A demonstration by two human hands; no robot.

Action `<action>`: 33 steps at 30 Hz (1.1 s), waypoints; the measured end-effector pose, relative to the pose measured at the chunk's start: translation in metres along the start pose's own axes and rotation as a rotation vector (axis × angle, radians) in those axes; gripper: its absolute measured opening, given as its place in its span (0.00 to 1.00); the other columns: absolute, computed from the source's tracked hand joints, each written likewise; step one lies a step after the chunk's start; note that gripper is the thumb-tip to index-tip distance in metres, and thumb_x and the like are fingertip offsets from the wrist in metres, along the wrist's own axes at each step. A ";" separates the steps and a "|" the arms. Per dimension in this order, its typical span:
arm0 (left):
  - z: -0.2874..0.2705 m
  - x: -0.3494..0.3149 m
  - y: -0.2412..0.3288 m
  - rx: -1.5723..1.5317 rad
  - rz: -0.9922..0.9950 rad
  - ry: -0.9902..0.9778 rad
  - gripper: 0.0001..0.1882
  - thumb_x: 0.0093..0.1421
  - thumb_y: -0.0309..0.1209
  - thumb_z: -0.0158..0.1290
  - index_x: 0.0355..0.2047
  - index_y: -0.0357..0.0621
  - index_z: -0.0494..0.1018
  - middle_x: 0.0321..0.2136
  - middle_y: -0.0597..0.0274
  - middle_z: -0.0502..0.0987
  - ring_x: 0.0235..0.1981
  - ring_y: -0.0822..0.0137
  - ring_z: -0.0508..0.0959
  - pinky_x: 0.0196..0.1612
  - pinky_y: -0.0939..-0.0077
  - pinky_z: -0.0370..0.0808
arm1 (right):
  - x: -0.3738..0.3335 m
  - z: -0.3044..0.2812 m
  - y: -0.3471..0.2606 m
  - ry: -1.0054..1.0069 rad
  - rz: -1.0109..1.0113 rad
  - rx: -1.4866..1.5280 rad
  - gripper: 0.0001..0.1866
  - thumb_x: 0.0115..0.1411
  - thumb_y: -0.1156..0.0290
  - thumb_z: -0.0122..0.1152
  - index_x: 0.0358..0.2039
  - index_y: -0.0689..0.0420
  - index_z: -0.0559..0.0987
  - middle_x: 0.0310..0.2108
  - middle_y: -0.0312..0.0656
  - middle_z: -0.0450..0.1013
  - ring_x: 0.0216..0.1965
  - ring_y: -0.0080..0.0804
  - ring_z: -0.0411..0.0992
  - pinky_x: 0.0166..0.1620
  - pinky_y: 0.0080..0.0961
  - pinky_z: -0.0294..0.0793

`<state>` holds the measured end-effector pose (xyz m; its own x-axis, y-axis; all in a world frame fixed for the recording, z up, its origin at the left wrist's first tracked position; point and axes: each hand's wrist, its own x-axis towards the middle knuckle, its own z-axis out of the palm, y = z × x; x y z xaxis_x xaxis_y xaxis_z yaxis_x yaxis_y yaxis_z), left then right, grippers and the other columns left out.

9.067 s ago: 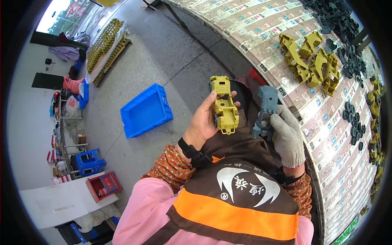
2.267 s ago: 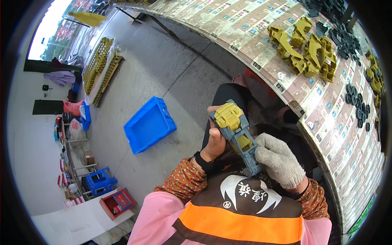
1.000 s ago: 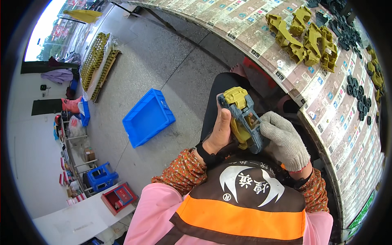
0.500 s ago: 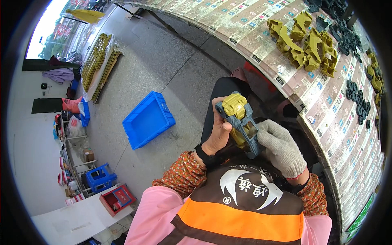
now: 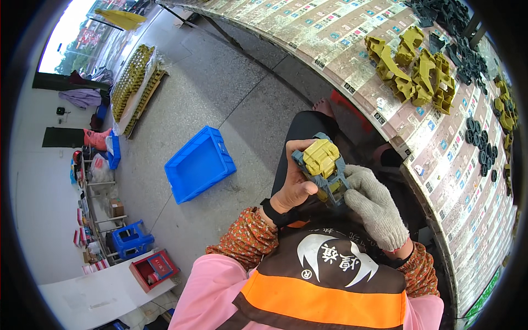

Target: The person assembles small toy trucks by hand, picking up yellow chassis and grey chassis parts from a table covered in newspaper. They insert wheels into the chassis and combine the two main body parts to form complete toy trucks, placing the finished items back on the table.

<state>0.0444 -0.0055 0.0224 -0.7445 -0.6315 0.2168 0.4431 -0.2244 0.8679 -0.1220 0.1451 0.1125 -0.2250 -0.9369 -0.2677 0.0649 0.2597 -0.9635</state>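
Observation:
A plastic toy vehicle (image 5: 321,159), yellow-olive on top with a grey-blue frame, is held above my lap. My bare left hand (image 5: 294,184) wraps round its left side, thumb along the near edge. On the other side, my right hand (image 5: 377,206), in a pale knitted glove, pinches the near right end of the grey-blue frame. The toy's underside and part of its near end are hidden by my hands. To the right, on the table (image 5: 352,63), lie several olive-yellow plastic shells (image 5: 421,77).
Small black wheels (image 5: 482,146) and a heap of dark plastic parts (image 5: 465,58) lie farther right on the table. On the floor to the left sits a blue tray (image 5: 201,170). Beyond it are a stacked pallet (image 5: 132,88), a blue stool (image 5: 132,240) and a red box (image 5: 154,269).
The toy vehicle has been tilted so that its yellow top faces me more and its frame looks shorter. Both hands have turned slightly with it and keep their hold.

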 end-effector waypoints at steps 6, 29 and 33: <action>-0.002 -0.001 0.000 0.011 -0.008 -0.025 0.53 0.55 0.63 0.71 0.68 0.51 0.54 0.62 0.58 0.68 0.64 0.63 0.73 0.67 0.62 0.74 | 0.003 -0.001 0.001 -0.026 0.026 0.064 0.09 0.67 0.72 0.62 0.45 0.62 0.77 0.59 0.48 0.74 0.50 0.32 0.73 0.55 0.31 0.73; 0.004 -0.003 -0.019 -0.142 -0.252 0.303 0.55 0.57 0.84 0.43 0.60 0.42 0.70 0.47 0.58 0.78 0.47 0.63 0.82 0.54 0.65 0.82 | -0.006 0.002 -0.021 0.075 0.272 0.319 0.12 0.71 0.65 0.62 0.37 0.63 0.82 0.27 0.30 0.73 0.28 0.15 0.68 0.32 0.19 0.68; 0.011 0.000 -0.012 0.024 -0.166 0.371 0.55 0.59 0.82 0.43 0.63 0.44 0.68 0.50 0.57 0.78 0.49 0.64 0.81 0.54 0.65 0.81 | -0.007 0.001 -0.029 0.131 0.224 0.171 0.13 0.71 0.65 0.63 0.36 0.63 0.83 0.26 0.31 0.74 0.27 0.14 0.69 0.30 0.19 0.68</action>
<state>0.0341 0.0056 0.0170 -0.5718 -0.8144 -0.0991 0.3171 -0.3308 0.8889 -0.1211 0.1444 0.1422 -0.3095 -0.8197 -0.4820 0.2871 0.4027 -0.8691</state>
